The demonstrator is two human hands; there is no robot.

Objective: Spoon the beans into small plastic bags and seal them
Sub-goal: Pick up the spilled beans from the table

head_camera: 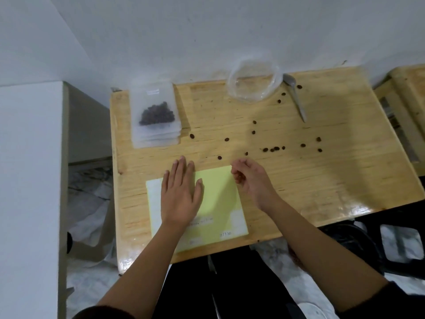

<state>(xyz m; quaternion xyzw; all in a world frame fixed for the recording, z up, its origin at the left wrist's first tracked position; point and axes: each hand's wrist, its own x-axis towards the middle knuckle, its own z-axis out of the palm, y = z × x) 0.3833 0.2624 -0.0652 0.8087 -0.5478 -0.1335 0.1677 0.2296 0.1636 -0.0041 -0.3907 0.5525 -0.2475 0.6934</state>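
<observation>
wooden table (322,180), beans (273,149) beyond both hands (181,194)

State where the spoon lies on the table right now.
In the head view, the spoon lies near the far edge of the table, right of centre, just right of the clear plastic bowl, with loose beans beside it.

Bag of beans (156,116) far left on table (322,180), bowl (253,81) behind, spoon (296,97) right of it
</observation>
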